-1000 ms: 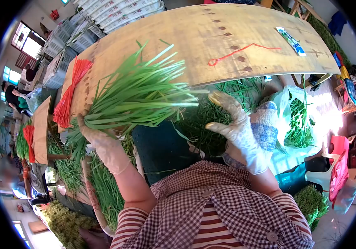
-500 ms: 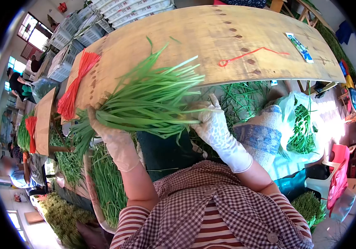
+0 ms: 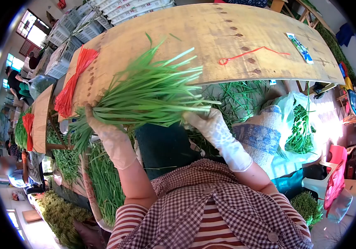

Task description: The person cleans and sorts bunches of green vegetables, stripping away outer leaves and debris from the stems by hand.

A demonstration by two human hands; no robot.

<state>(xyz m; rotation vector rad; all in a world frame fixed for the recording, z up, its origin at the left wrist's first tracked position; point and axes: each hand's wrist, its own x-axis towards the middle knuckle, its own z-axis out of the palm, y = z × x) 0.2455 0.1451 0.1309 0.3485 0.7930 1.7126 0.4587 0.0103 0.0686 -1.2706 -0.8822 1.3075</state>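
A loose bunch of green garlic chives (image 3: 149, 91) lies across the near edge of the wooden table, pale stem ends to the right. My left hand (image 3: 103, 126), in a thin whitish glove, is closed around the leafy left part of it. At the lower right, by the stem ends, is my gloved right hand (image 3: 207, 124). Its fingers are bent together against the lowest stems, partly blurred. Under my left forearm, a long container (image 3: 85, 174) holds more chives.
On the wooden table (image 3: 194, 25) lie a bundle of red ties (image 3: 76, 81), one looped red tie (image 3: 248, 54) and a blue-white packet (image 3: 299, 47). Right of me are a rolled cloth (image 3: 261, 126) and a plastic bag (image 3: 286, 137) of greens. White crates (image 3: 132, 10) stand behind.
My right hand's raised thumb has come down and its fingers have shifted slightly left along the lower stems. The stem ends have spread a little. My left hand keeps its hold.
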